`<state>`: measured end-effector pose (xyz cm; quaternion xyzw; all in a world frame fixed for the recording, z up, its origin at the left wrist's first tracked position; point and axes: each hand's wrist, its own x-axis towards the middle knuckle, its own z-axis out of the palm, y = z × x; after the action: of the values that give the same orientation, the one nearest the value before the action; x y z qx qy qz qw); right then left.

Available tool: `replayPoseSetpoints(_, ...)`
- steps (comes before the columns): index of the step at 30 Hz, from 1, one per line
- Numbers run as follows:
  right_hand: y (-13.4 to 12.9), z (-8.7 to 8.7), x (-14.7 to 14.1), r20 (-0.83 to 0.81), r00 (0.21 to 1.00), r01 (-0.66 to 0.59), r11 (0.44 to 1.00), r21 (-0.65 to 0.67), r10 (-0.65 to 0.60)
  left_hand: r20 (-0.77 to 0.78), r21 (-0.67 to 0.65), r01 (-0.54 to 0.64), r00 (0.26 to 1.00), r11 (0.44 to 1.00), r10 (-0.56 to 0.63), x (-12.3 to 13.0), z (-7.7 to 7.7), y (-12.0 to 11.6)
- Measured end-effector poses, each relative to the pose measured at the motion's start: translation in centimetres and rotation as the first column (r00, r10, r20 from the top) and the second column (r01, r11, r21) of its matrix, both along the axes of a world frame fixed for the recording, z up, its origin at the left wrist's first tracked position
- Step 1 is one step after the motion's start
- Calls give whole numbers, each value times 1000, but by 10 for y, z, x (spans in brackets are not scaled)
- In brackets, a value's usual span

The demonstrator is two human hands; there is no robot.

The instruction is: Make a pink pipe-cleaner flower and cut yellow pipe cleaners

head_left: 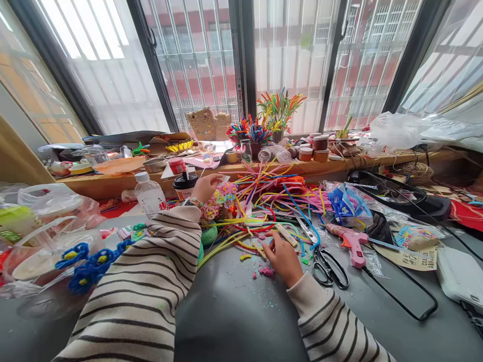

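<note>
My left hand (207,188) reaches forward beside the lidded dark cup (184,186), its fingertips together on a small whitish piece (225,178). Just right of it and below is a bunch of pink and yellow fuzzy flowers (225,193). My right hand (281,255) is low over the grey table, fingers apart and bent, near the yellow and green fuzzy stems. Pink fluff (266,271) lies just below its fingers. Black-handled scissors (327,267) and a pink glue gun (352,244) rest to its right.
Many coloured fuzzy stems (260,188) spread across the back of the table (234,311). A plastic bottle (149,195) stands left of the cup. Blue fuzzy flowers (90,266) lie at the left, a white box (460,276) at the right. Jars (320,148) line the sill.
</note>
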<state>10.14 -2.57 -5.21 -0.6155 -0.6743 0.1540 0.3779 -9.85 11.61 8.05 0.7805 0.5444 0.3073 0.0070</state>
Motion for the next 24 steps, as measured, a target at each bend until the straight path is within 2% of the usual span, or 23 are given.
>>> replayPoseSetpoints(3,0,-1,0,-6,1000,0,1000,1,0,-12,-3,84,996,996,-84,1,-3,2)
replayPoseSetpoints(6,1,-2,0,-1,1000,-1,1000,-1,1,-27,-19,113,993,993,-113,0,-5,4)
replayPoseSetpoints(16,0,-4,1,10,1000,4,1000,-30,-3,-3,-92,61,998,994,-61,-8,-6,4)
replayPoseSetpoints(24,2,0,3,-40,999,-14,999,40,16,65,-90,21,998,996,-15,-8,1,3)
